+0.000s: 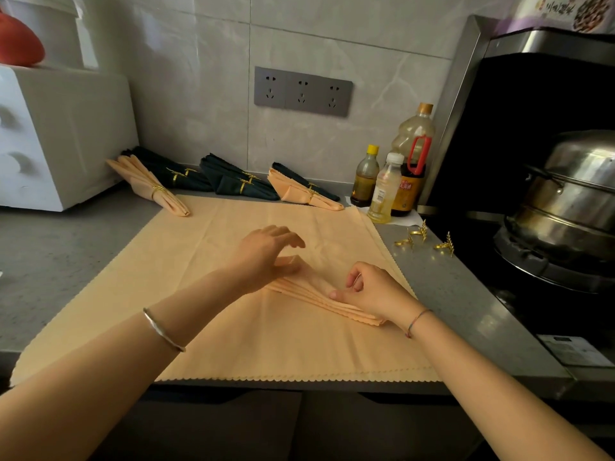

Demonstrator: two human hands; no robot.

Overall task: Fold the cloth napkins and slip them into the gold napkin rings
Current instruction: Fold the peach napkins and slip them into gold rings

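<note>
Right hand (369, 291) seems to pinch the pleated napkin (309, 291) mid-counter, left hand (269, 257) loose-open w/ thumb on it; pleats may spring apart if that pinch slackens before a ring (444, 246) goes on.

Labels in my feed: several carry print, none reads cleanly.

At two o'clock, the dark sauce bottle (408, 189) wears an orange-red label with a few pale Chinese characters, too blurred for me to spell out. Just beside it, the small clear bottle (382, 194) has a white label with what looks like a barcode and fine lines I cannot resolve. At one o'clock, at the frame's top edge, a purple-edged package (562, 10) shows dark brush-style characters next to a printed food picture, also unreadable from here. At four o'clock, a white-and-grey sticker (575, 350) on the black cooktop (519, 304) bears rows of tiny print, far too small to make out.
</note>
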